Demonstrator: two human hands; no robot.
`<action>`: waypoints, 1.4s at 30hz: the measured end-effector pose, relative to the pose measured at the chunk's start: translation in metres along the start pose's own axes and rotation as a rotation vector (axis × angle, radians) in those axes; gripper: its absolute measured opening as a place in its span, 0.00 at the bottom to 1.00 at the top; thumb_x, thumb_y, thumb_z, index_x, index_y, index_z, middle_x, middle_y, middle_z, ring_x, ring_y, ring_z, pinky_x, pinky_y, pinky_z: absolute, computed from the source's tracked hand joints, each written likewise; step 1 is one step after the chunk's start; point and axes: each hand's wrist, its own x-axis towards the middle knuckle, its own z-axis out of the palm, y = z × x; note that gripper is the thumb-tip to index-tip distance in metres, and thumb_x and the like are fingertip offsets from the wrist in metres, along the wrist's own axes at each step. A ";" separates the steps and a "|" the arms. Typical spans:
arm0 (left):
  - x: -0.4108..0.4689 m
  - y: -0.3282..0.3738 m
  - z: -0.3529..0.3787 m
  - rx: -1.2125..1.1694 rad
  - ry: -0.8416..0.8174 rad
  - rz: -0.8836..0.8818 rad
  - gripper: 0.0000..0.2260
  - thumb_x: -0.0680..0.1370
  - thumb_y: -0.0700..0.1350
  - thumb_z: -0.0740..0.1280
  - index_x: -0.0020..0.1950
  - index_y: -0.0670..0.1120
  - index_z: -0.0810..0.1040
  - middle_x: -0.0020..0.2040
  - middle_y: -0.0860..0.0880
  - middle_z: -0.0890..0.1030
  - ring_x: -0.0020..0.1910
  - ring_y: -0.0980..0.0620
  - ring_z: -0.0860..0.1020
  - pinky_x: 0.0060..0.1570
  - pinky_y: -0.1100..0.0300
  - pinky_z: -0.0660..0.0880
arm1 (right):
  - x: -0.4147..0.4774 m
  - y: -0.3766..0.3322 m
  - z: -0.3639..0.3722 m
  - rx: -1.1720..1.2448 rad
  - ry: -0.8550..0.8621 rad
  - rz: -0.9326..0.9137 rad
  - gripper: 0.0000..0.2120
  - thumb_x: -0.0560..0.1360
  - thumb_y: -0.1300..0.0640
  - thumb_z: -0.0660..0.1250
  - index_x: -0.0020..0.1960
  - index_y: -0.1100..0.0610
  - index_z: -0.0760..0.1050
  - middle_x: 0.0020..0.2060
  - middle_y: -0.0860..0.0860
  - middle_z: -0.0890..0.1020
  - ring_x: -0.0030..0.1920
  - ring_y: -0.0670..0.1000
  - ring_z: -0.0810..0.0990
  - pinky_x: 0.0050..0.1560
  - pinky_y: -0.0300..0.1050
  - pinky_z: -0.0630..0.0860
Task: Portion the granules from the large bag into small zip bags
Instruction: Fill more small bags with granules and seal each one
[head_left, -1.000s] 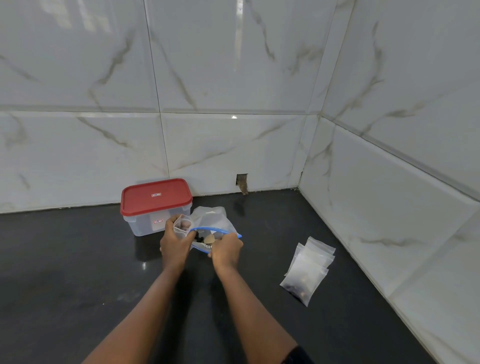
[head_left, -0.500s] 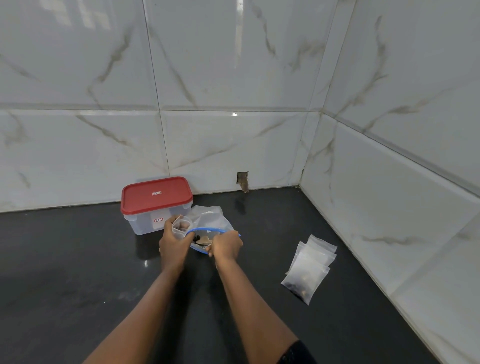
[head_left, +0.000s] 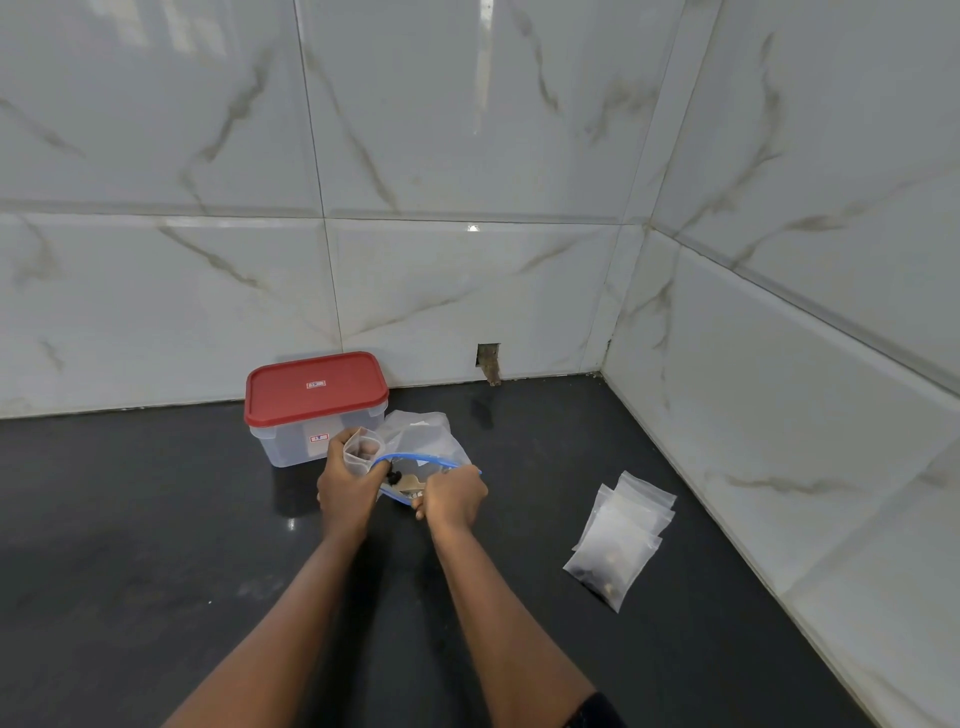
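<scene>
Holding the small zip bag (head_left: 362, 448) upright with its mouth spread, the left hand (head_left: 345, 486) has its grip clamped on the bag's sides, fingers curled round it. The right hand (head_left: 453, 500) has its grip clamped on the near rim of the large bag (head_left: 422, 434), at the blue zip strip (head_left: 415, 458), which keeps that mouth pulled wide. The two mouths are just beside each other, the small one at the left edge of the large one.

Task status, as judged from this view:
- Done: a stack of small bags (head_left: 617, 543) lies to the right, well apart from the hands. The front bag shows dark and tan pieces at its lower end, so several portions appear complete.
- In hand: one more portion. Whether the held small bag has any fill cannot be told.
- Left: granules (head_left: 396, 476) show inside the large bag's mouth, so stock remains. The held bag is not yet zipped or stacked.

The large bag is thin, clear and crumpled, and it lies slumped on the dark surface (head_left: 156, 519). A clear container with a red lid (head_left: 316, 387) stands just behind it, against the tiled wall (head_left: 467, 286).
</scene>
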 end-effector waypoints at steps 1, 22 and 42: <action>-0.001 0.001 0.000 -0.004 0.000 0.002 0.22 0.71 0.38 0.71 0.62 0.50 0.72 0.51 0.50 0.77 0.53 0.48 0.75 0.57 0.49 0.73 | 0.000 -0.001 0.001 -0.003 -0.009 0.002 0.08 0.78 0.68 0.52 0.50 0.62 0.68 0.49 0.63 0.81 0.23 0.47 0.72 0.13 0.31 0.63; 0.003 0.004 -0.005 -0.011 0.037 0.013 0.21 0.71 0.39 0.71 0.61 0.49 0.72 0.49 0.51 0.77 0.51 0.48 0.75 0.55 0.51 0.72 | 0.009 0.006 0.018 -0.008 0.008 -0.054 0.13 0.78 0.68 0.52 0.56 0.67 0.73 0.50 0.62 0.81 0.25 0.46 0.73 0.14 0.29 0.62; 0.003 0.004 -0.006 -0.027 0.052 0.027 0.20 0.71 0.39 0.72 0.61 0.50 0.72 0.50 0.51 0.77 0.50 0.49 0.76 0.52 0.54 0.73 | 0.008 -0.002 0.023 -0.017 -0.034 -0.039 0.09 0.78 0.68 0.54 0.48 0.63 0.72 0.49 0.61 0.81 0.27 0.47 0.74 0.14 0.30 0.65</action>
